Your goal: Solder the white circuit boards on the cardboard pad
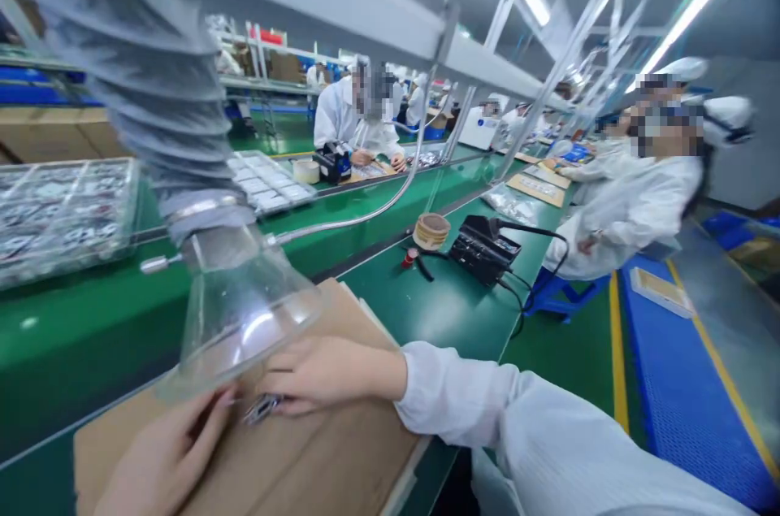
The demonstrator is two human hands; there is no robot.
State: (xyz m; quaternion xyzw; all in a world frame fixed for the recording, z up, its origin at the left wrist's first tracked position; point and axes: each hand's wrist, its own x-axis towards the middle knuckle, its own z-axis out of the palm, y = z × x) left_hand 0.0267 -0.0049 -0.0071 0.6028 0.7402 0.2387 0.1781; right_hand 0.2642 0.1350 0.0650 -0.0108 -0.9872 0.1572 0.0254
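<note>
Head view, only one; clock directions taken from the small metallic piece (261, 409), which sits low, left of centre, just over the cardboard (341, 451) and between the two hands.

Right hand (326, 374) at 2 o'clock: fingers curled, piece apparently pinched between thumb and forefinger, one end sticking out toward the left hand (162, 447). That hand is at 8–9 o'clock, thumb and forefinger reaching in close; fingertips partly behind the hood rim, so can't tell whether they grip anything. Piece probably held low so the cardboard steadies the hands and spares the tabletop (381, 288).

Clear hood (244, 321) at 12 o'clock, flared mouth right above the fingers, likely placed to draw off fumes. Hangs from a grey ribbed duct (164, 110), crinkled, fabric-like.

At 2 o'clock, past the right wrist: round tan tape roll (431, 231), little red spool (409, 258), boxy black unit (484, 249) with cables, presumably set aside to leave working room.

10 o'clock: clear compartment tray (61, 215) full of small parts. 12 o'clock, behind the hood: tray of pale flat pieces (271, 181).

Materials: piece shiny, outline blurred; cardboard matte brown, creased; tabletop smooth glossy green; sleeve (463, 394) thin white cloth, gathered at the cuff.
</note>
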